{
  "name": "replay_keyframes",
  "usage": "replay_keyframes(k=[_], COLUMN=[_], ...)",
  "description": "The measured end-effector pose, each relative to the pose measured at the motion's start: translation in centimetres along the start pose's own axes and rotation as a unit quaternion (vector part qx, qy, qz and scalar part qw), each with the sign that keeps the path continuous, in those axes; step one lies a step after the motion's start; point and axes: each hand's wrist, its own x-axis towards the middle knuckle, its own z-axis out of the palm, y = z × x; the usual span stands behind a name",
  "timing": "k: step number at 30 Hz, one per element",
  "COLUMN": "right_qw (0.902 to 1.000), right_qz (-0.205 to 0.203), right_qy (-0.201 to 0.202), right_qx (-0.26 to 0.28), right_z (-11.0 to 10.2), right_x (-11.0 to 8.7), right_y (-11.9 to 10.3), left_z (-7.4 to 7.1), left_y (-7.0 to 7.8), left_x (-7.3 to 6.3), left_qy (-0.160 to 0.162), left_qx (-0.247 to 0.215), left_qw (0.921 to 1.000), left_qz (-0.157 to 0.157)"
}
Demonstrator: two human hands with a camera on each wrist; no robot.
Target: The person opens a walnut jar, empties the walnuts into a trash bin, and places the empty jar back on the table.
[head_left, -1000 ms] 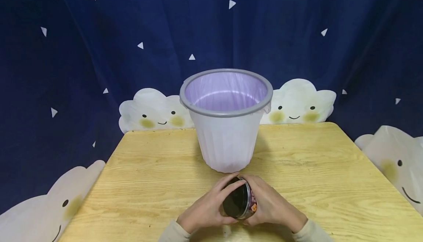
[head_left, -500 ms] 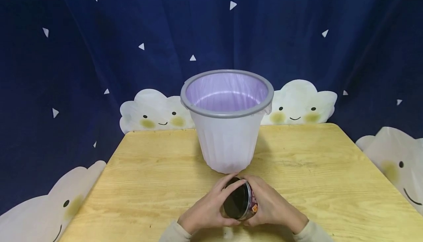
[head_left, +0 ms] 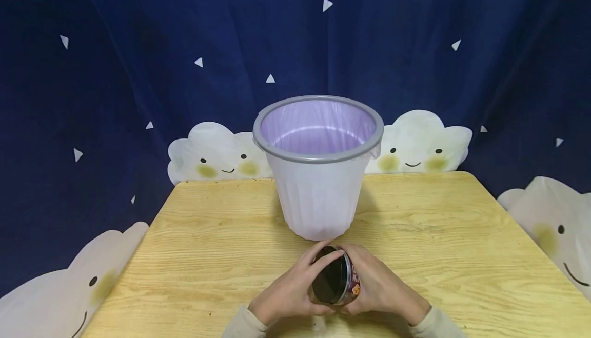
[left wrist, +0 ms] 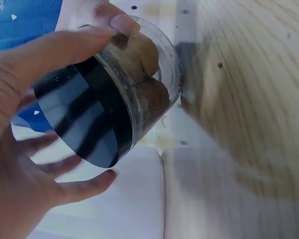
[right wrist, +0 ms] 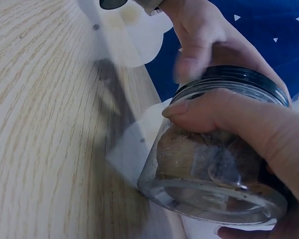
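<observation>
A clear jar is held by two hands at the near side of the table, close to the middle between left and right. The jar is tilted, so that its black lid faces toward the left and its base points to the right. I cannot tell for certain if the base touches the wood.

The left hand grips the lid end, with its fingers bent round the far side and its thumb at the near side. The right hand grips the body of the jar from the right; in the right wrist view its thumb lies across the wall, just beside the lid. Through this wall brown contents are visible, but what they are is not clear to me. A dark red label with an orange picture shows at the right.

Just beyond the hands, on the far side, stands a white bin, upright, with a grey rim and a purplish inside. Behind the table hangs a dark blue curtain with white triangles and smiling clouds. Both wrists wear light sleeves.
</observation>
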Motion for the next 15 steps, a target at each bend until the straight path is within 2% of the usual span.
replay_keyframes(k=[4, 8, 15], right_qw=[1.0000, 1.0000, 1.0000], right_qz=[0.006, 0.004, 0.007], right_qy=[-0.001, 0.001, -0.002], right_qx=[0.000, 0.001, 0.005], right_z=[-0.01, 0.00, -0.07], right_x=[0.01, -0.03, -0.05], right_y=[-0.16, -0.14, 0.02], left_z=[0.01, -0.04, 0.00], left_y=[-0.07, 0.00, 0.10], left_x=[0.03, 0.12, 0.09], left_qy=[0.004, 0.007, 0.013], left_qx=[0.022, 0.020, -0.002], left_qw=[0.9995, 0.9994, 0.9999], left_qz=[0.023, 0.028, -0.002])
